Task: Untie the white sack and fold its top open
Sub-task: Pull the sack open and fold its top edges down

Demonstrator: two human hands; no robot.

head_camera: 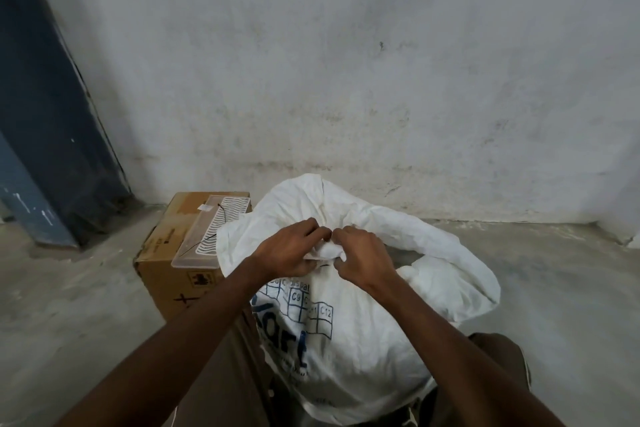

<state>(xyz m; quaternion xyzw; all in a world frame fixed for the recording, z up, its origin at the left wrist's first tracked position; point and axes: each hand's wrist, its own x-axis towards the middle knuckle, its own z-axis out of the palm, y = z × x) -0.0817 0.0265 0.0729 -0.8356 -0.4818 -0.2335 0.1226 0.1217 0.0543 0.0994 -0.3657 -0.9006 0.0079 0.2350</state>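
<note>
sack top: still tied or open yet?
Still tied. The white sack has its neck bunched into a knot, which the left hand and right hand pinch; no opening or contents visible.

Bare storage or utility space, likely a storeroom or warehouse corner. Rough grey cement floor (pixel 519 270), dusty and stained. Whitewashed wall (pixel 346 62) scuffed, grimy along the base. Dark blue painted pillar (pixel 45 114) at left, paint chipped. Cardboard box (pixel 162 274) on the floor by the wall, a clear plastic tray (pixel 211 232) lying on top. No furniture in sight.
</note>
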